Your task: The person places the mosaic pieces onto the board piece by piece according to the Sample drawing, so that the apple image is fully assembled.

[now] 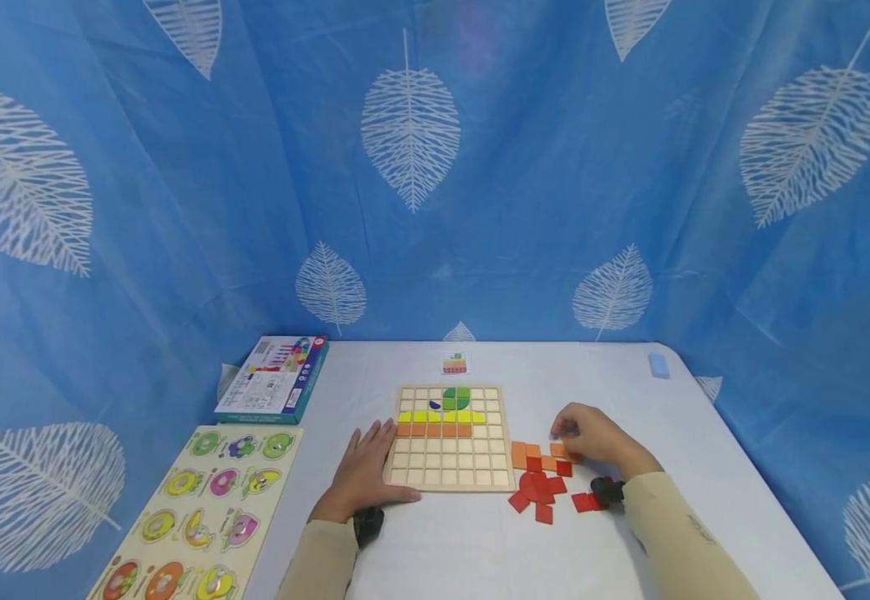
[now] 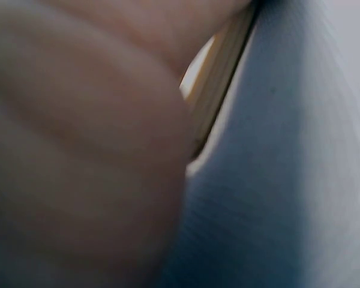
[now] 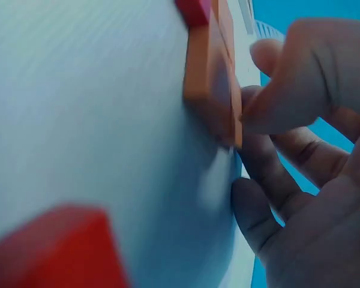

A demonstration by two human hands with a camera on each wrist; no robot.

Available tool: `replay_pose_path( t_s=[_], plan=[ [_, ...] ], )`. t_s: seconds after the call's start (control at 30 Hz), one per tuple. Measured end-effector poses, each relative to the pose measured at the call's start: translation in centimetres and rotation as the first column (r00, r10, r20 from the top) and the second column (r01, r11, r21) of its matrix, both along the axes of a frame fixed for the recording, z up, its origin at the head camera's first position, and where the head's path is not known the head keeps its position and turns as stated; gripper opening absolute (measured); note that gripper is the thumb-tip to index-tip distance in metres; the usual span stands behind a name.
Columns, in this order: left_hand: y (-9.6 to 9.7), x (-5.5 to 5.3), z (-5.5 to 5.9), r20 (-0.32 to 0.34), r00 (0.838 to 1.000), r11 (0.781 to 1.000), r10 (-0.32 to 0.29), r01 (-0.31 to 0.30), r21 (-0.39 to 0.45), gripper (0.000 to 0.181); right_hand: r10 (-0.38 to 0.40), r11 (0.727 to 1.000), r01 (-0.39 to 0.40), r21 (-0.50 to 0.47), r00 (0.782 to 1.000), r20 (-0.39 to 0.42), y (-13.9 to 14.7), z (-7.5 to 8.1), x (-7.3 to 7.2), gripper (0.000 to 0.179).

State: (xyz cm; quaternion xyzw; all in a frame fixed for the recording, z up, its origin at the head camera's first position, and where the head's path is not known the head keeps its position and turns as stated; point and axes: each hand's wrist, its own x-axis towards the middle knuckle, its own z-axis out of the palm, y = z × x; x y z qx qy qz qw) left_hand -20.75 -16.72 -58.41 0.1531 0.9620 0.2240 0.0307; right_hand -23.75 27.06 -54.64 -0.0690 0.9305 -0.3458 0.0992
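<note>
A wooden grid board (image 1: 446, 477) lies on the white table. Green leaf-shaped pieces, a dark blue half-round piece (image 1: 435, 405), a row of yellow pieces (image 1: 446, 417) and a row of orange tiles (image 1: 435, 430) fill some of its squares. My left hand (image 1: 363, 471) rests at the board's left side, fingers along the edge and thumb at the near corner. Its thumb (image 2: 90, 150) fills much of the left wrist view. To the right of the board, my right hand (image 1: 596, 433) pinches at an orange tile (image 3: 236, 114) among loose orange tiles, thumb and fingertips at its edge.
Loose red tiles (image 1: 543, 514) lie near the right hand. A small picture card (image 1: 456, 363) is behind the board. On the left are a boxed set (image 1: 273, 383) and a fruit puzzle board (image 1: 206, 500). A light blue block (image 1: 658, 365) sits at the far right.
</note>
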Motion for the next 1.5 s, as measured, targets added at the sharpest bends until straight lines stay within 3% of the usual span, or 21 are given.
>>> replay_pose_path(
  t_s=[0.37,0.93,1.23,1.5],
  plan=[
    [-0.1,-0.1,0.2,-0.008,1.0,1.0,0.004,-0.004,0.02,0.137,0.002,1.0,-0.002,-0.023,1.0,0.007,1.3,0.1,1.0,0.026],
    [0.0,0.3,0.4,-0.006,1.0,1.0,-0.002,0.002,0.016,0.136,-0.009,1.0,0.01,0.011,0.999,-0.053,0.8,-0.2,0.9,0.02],
    [0.1,0.3,0.4,0.002,1.0,1.0,0.005,-0.005,0.021,0.137,-0.001,1.0,-0.001,-0.023,0.997,-0.075,-2.5,0.2,-0.3,0.018],
    [0.0,0.0,0.0,-0.002,1.0,1.0,0.007,-0.007,0.014,0.138,0.093,0.994,-0.098,-0.048,0.991,-0.095,-7.4,0.6,-1.2,0.017]
  ],
)
